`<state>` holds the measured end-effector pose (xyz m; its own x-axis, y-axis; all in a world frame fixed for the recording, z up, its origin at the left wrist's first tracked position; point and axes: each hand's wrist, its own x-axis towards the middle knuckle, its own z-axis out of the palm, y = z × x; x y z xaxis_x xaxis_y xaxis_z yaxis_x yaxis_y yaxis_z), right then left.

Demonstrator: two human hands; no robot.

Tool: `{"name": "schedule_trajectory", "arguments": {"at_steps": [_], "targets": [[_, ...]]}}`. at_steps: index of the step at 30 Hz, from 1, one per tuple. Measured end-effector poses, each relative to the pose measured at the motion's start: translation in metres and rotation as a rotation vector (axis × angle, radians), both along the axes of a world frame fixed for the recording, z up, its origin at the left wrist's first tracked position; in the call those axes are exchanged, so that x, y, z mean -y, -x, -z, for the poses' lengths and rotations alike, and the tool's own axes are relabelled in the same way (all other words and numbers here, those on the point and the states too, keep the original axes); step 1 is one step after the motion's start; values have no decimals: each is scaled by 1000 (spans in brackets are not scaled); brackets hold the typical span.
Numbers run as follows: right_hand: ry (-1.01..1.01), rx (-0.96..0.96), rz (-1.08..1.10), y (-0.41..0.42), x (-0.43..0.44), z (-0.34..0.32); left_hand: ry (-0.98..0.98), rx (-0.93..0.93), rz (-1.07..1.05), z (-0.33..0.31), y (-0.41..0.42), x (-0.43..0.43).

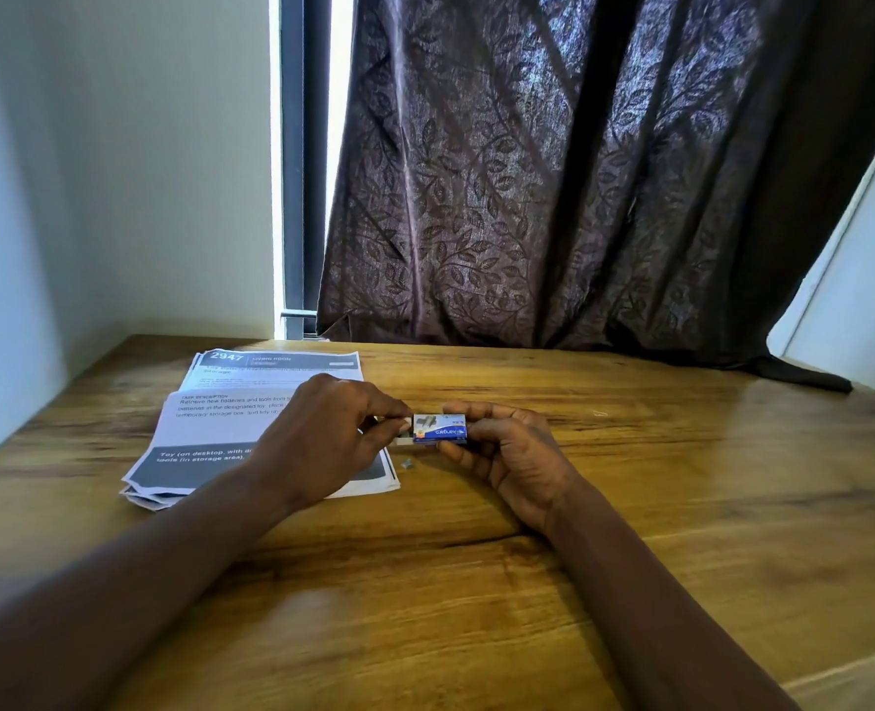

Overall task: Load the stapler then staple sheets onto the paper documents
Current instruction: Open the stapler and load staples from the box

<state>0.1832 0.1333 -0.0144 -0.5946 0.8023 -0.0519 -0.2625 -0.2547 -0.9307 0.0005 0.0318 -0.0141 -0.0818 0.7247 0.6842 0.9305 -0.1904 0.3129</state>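
Over the wooden table (476,608) my right hand (512,456) grips the staple box (439,428), and my left hand (330,433) pinches its tray end. A small grey bit (407,463) lies beside them. The paper documents (250,387) lie under my left hand, with the dark curtain (579,197) beyond.

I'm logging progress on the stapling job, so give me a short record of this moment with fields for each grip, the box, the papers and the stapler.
right grip: holds the box
left grip: pinches the tray at the box's left end
tray: partly slid out of the box
papers: fanned stack lying flat on the table, partly hidden by the left grip
loose staples: small bit on the table by the papers' right edge
stapler: not in view
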Motion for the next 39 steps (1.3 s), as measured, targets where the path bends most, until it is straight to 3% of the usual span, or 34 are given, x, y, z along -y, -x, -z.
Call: {"name": "schedule_trajectory", "arguments": {"at_steps": [11, 16, 20, 28, 39], "targets": [[38, 0, 7, 1, -1, -1, 131, 528, 58, 1, 3, -5], [62, -8, 15, 2, -4, 1, 199, 915, 186, -2, 2, -5], [63, -14, 26, 1, -4, 1, 266, 1110, 204, -4, 3, -5], [46, -21, 34, 1, -3, 1, 289, 1236, 239, 0, 3, -7], [5, -37, -5, 0, -2, 1, 319, 1148, 216, 2, 0, -8]]}}
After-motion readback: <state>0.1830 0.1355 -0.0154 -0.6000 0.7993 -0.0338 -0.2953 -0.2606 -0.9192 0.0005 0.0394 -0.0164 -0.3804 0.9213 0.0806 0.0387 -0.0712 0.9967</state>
